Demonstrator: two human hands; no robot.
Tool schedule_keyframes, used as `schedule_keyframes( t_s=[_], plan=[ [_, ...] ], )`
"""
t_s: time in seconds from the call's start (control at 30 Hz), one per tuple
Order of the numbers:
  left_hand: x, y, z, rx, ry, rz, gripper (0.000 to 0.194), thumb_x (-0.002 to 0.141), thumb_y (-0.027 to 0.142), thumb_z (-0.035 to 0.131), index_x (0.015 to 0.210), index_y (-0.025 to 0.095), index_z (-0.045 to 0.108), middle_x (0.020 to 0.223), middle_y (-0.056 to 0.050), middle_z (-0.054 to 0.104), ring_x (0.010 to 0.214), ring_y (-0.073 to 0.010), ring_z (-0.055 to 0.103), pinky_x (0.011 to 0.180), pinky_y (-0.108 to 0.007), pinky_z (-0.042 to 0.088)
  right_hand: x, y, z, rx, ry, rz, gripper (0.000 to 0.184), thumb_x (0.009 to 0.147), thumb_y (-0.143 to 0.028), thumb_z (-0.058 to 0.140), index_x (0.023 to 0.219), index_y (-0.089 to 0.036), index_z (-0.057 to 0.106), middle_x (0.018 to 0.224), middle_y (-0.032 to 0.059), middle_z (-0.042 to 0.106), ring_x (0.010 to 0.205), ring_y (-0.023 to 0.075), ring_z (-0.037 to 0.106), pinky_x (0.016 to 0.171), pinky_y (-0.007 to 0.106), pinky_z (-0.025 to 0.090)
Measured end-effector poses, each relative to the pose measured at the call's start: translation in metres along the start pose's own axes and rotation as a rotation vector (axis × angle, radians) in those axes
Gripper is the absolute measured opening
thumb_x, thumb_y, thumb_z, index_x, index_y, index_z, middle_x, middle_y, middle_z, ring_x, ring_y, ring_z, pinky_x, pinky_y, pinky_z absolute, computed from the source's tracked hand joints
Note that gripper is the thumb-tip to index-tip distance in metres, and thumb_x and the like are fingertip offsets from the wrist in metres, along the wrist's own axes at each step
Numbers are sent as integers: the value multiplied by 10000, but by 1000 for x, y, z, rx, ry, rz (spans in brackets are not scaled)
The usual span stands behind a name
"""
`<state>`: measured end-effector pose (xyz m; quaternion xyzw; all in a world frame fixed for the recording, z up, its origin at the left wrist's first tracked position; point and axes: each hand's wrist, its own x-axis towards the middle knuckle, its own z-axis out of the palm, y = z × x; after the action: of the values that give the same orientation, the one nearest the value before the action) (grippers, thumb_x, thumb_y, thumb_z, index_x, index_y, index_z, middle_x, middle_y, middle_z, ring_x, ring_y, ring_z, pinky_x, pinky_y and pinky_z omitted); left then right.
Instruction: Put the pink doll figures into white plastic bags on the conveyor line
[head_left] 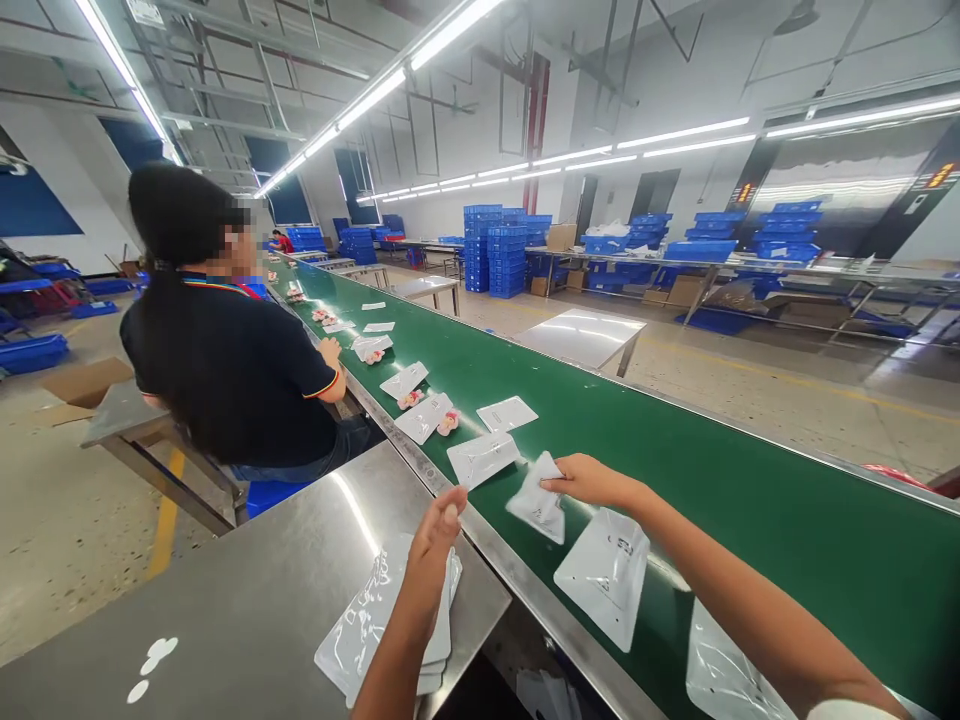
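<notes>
My right hand [589, 478] pinches the upper edge of a white plastic pouch [538, 505], tilted over the green conveyor belt [660, 440]. My left hand [439, 525] is raised near the belt's metal edge, fingers loosely bent, with nothing visible in it. Below it, a stack of white pouches [367, 625] lies on the steel table [247, 590], partly hidden by my forearm. Close to my right hand, one printed pouch [606, 575] lies flat on the belt, and another pouch [484, 458] rests farther along. My right forearm partly covers a nearer pouch [724, 665].
On the left a co-worker [232, 350] sits beside the belt. Farther along lie more pouches [424, 417] and small pink items [448, 422]. Several round white pieces [154, 655] are on the steel table. Blue crates [495, 250] stand beyond the belt.
</notes>
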<state>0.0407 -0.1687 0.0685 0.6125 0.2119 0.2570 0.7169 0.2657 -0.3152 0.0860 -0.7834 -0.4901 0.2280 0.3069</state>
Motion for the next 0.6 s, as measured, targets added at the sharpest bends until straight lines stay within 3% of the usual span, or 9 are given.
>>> schedule_keyframes(
  t_s=[0.1, 0.2, 0.3, 0.37, 0.47, 0.6],
  plan=[
    [1, -7, -13, 47, 43, -46, 448, 785, 544, 506, 1095, 231, 584, 1249, -80, 564, 1245, -259, 414, 1058, -446, 256, 19, 30, -14, -26, -159, 89, 515, 793, -587, 463, 812, -124, 689, 777, 69, 673, 704, 199, 625, 652, 278, 481],
    [0, -15, -20, 77, 66, -80, 435, 780, 544, 510, 1081, 243, 595, 1260, -67, 558, 1252, -262, 404, 1063, -460, 249, 32, 48, -31, -180, -230, 170, 408, 718, -532, 585, 793, -149, 702, 786, 41, 678, 720, 188, 626, 638, 243, 477],
    [1, -17, -23, 109, 74, -113, 421, 772, 529, 524, 1077, 249, 599, 1272, -60, 549, 1260, -266, 391, 1066, -464, 244, 54, 51, -52, -334, -200, 250, 305, 638, -448, 691, 742, -162, 706, 768, 38, 676, 748, 211, 625, 633, 251, 472],
    [3, -17, -22, 119, 74, -127, 413, 758, 512, 549, 1073, 251, 604, 1267, -58, 555, 1256, -269, 397, 1064, -461, 252, 79, 46, -59, -453, -114, 308, 296, 738, -429, 620, 789, -147, 695, 840, 80, 667, 835, 243, 614, 684, 292, 469],
    [7, -20, -18, 103, 71, -103, 404, 729, 493, 586, 1047, 246, 621, 1241, -61, 578, 1236, -265, 426, 1057, -439, 281, 129, 31, -43, -607, -7, 362, 298, 870, -373, 496, 963, -127, 636, 1026, 126, 610, 982, 252, 560, 798, 373, 452],
    [10, -27, -15, 91, 70, -45, 388, 708, 489, 606, 996, 231, 643, 1215, -69, 597, 1230, -265, 435, 1046, -416, 306, 186, 12, 10, -700, -64, 366, 284, 886, -338, 520, 1086, -140, 551, 1098, 77, 560, 962, 193, 556, 831, 406, 465]
  ],
)
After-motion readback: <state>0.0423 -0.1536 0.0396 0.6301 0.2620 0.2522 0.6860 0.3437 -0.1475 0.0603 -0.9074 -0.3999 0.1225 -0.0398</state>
